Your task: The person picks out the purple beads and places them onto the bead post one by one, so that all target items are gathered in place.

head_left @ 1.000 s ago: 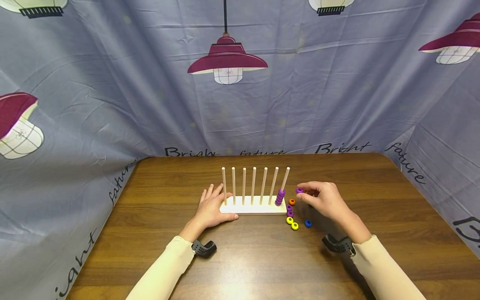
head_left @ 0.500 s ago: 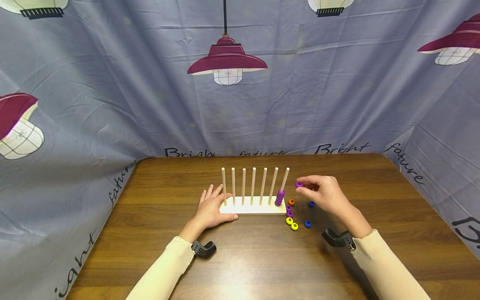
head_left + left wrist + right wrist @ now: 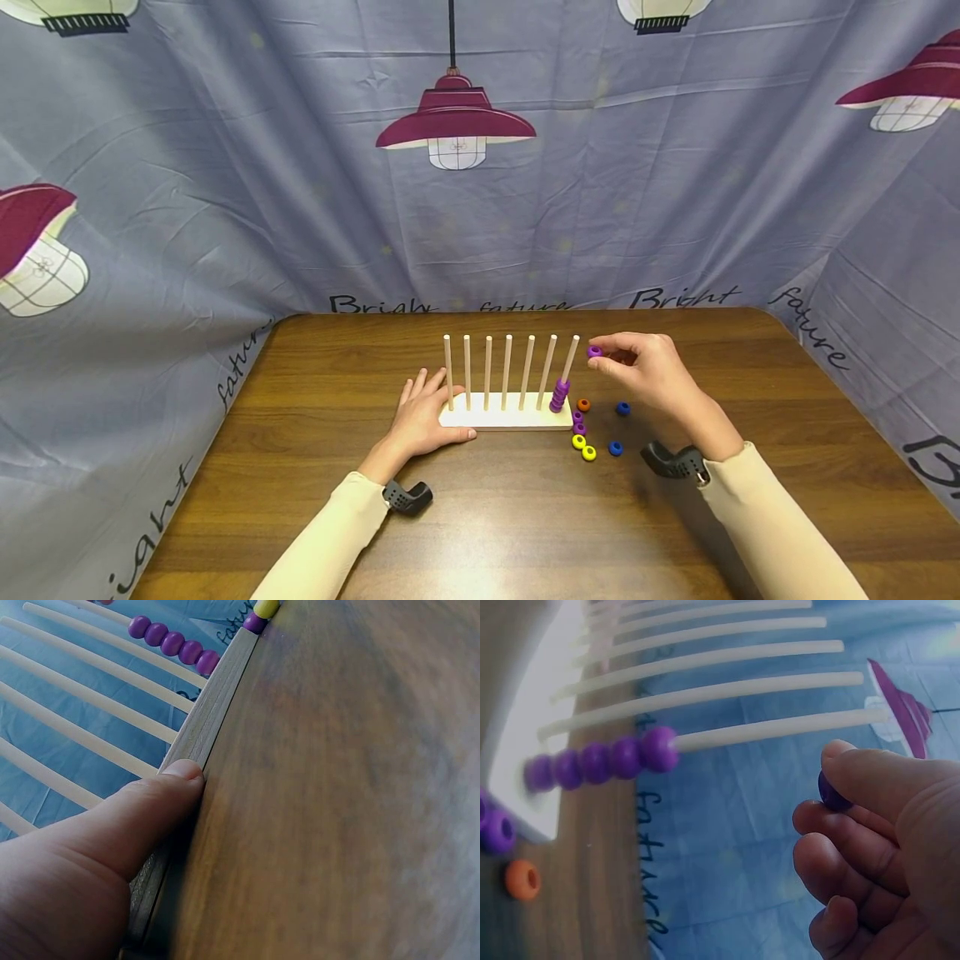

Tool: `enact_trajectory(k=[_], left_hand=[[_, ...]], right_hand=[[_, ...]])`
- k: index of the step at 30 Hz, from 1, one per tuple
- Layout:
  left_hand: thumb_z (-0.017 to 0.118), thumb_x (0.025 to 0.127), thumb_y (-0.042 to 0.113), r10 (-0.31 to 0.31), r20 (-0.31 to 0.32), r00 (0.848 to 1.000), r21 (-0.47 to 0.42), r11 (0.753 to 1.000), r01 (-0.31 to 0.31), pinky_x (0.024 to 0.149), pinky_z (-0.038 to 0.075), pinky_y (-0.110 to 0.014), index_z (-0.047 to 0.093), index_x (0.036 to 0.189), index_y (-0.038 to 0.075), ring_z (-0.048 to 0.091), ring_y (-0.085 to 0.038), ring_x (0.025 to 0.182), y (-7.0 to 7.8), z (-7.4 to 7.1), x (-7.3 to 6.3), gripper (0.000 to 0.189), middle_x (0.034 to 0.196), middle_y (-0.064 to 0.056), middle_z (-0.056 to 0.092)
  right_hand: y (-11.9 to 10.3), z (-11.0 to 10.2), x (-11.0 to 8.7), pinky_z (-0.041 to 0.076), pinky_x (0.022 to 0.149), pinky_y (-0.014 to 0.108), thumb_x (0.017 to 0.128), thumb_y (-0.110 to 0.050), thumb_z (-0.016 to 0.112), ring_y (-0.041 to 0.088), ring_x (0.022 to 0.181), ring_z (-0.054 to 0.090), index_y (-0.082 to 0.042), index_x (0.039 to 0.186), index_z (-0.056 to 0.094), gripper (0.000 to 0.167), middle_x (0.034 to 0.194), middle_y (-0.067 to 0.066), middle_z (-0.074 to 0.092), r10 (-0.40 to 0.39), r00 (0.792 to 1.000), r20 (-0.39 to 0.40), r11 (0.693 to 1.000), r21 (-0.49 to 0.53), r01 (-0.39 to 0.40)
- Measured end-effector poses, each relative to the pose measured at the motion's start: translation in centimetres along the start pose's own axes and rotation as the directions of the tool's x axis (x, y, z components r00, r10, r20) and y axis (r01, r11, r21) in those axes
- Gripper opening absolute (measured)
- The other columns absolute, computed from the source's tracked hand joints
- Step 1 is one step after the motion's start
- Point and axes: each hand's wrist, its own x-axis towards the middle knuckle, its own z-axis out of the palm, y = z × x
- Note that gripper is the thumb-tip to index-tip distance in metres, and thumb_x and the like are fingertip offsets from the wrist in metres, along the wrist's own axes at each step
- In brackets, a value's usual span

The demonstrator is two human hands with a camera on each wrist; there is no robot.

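Observation:
A pale wooden peg rack with several upright rods stands on the table. My left hand holds its left end, the thumb along the front edge and the index finger behind. Several purple beads are stacked on the lower part of the rightmost rod. My right hand pinches another purple bead between thumb and fingertips, raised just right of that rod, a little below its tip. In the right wrist view the thumb partly hides this pinched bead.
Right of the rack lie loose beads on the wooden table: an orange bead, two purple beads, two yellow beads and two blue beads. A printed curtain hangs behind the table.
My right hand has risen with the pinched purple bead, up beside the rightmost rod. A blue bead that the hand had covered now shows. The left hand stays in place.

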Motion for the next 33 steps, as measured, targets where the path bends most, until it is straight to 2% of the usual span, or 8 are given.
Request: enact_trajectory(k=[8, 19, 33], left_hand=[[0.084, 0.074, 0.052, 0.003, -0.002, 1.000, -0.005, 1.000, -0.003, 0.125, 0.012, -0.067, 0.064, 0.137, 0.017, 0.020, -0.051, 0.155, 0.0, -0.1, 0.1, 0.076, 0.163, -0.021, 0.037], [0.084, 0.074, 0.052, 0.005, 0.001, 1.000, -0.007, 1.000, -0.005, 0.125, 0.012, -0.067, 0.064, 0.137, 0.017, 0.020, -0.051, 0.154, 0.0, 0.0, -0.1, 0.075, 0.163, -0.022, 0.037], [0.084, 0.074, 0.052, 0.002, -0.002, 1.000, -0.001, 1.000, -0.002, 0.125, 0.012, -0.067, 0.064, 0.137, 0.016, 0.020, -0.051, 0.154, 0.2, -0.1, -0.1, 0.075, 0.163, -0.022, 0.037]], right_hand=[[-0.9, -0.7, 1.2, 0.046, 0.056, 0.009, 0.079, 0.000, 0.083, -0.009, 0.066, 0.058, 0.000, 0.098, 0.079, 0.019, 0.082, 0.009, 0.079, -0.006, 1.000, -0.016, 1.000, 0.012, 0.006], [-1.9, -1.1, 2.3, 0.042, 0.055, 0.011, 0.076, -0.001, 0.085, -0.004, 0.063, 0.052, -0.001, 0.096, 0.079, 0.021, 0.081, 0.008, 0.078, -0.043, 0.998, -0.047, 0.999, -0.006, 0.043], [-2.6, -0.7, 2.8, 0.040, 0.054, 0.013, 0.079, -0.001, 0.084, -0.002, 0.062, 0.050, -0.002, 0.098, 0.079, 0.020, 0.080, 0.006, 0.077, -0.074, 0.997, -0.024, 0.997, 0.018, 0.074]])
